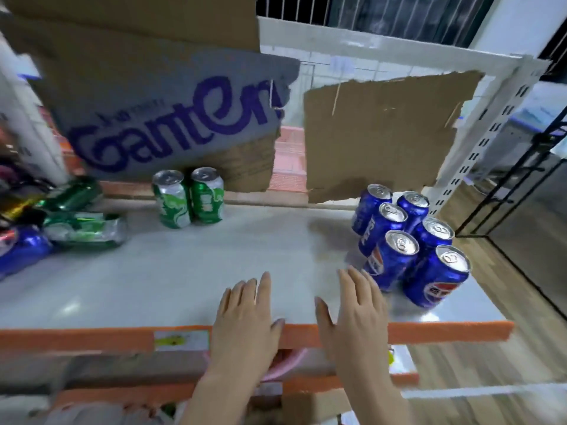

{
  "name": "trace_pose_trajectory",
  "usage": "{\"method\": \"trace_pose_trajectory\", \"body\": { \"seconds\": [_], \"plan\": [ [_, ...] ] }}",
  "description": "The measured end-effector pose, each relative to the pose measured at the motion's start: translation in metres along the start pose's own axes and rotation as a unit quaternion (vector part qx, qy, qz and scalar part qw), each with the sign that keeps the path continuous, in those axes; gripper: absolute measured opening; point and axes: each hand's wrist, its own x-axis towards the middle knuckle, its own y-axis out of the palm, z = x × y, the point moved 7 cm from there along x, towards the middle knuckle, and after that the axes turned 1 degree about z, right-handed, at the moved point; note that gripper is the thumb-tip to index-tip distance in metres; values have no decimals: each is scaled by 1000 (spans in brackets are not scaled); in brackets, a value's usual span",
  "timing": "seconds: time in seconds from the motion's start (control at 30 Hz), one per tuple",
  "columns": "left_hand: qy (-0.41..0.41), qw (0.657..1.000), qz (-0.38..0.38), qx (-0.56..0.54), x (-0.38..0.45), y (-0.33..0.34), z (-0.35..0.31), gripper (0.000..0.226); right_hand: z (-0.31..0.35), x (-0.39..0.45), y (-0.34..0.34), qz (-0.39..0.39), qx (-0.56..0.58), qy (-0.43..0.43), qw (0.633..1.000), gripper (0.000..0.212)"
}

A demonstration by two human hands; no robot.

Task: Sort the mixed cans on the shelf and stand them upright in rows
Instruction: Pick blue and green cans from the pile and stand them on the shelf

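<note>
Both hands low at front edge of shelf, palms down, holding nothing. Left hand over orange front lip, fingers straight, slightly spread, thumb out to the side. Right hand just beside it, fingers straight and close together, reaching toward the blue group but not touching any can.

Six blue cans upright at right end of shelf, two rows of three, packed close, tops up. Nearest blue can stands by the right front corner, close to right hand.

Two green cans upright side by side at back centre, touching, against cardboard.

Left end blurred: green cans lying down, at least two, on their sides; one blue can on its side at far left edge in front of them. More items behind, too smeared to tell.

Printed cardboard sheet with purple lettering leaning at back left; plain torn cardboard piece at back right, behind blue group. White perforated upright post at right rear corner.
</note>
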Motion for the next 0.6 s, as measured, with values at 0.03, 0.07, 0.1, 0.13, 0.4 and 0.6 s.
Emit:
{"method": "trace_pose_trajectory", "body": {
  "seconds": [0.03, 0.07, 0.1, 0.13, 0.4, 0.6],
  "plan": [
    [-17, 1000, -4, -4, -17, -2, 27, 74, 23, -12, 13, 24, 0, -14, 1000, 52],
    [-35, 999, -5, -3, -35, -6, 55, 76, 48, -25, 26, 43, 4, -25, 999, 51],
    [-50, 999, -2, -2, -53, -9, 85, 81, 75, -39, 39, 58, 12, -35, 998, 51],
    [-64, 998, -15, -2, -72, -12, 117, 84, 102, -54, 50, 73, 19, -44, 996, 52],
    [-261, 962, -78, -23, -235, -62, 343, 69, 318, -159, 97, 171, 58, -180, 967, 57],
    [-315, 933, -175, -8, -300, -98, 438, 52, 426, -179, 107, 212, 89, -234, 945, 61]
  ]
}}
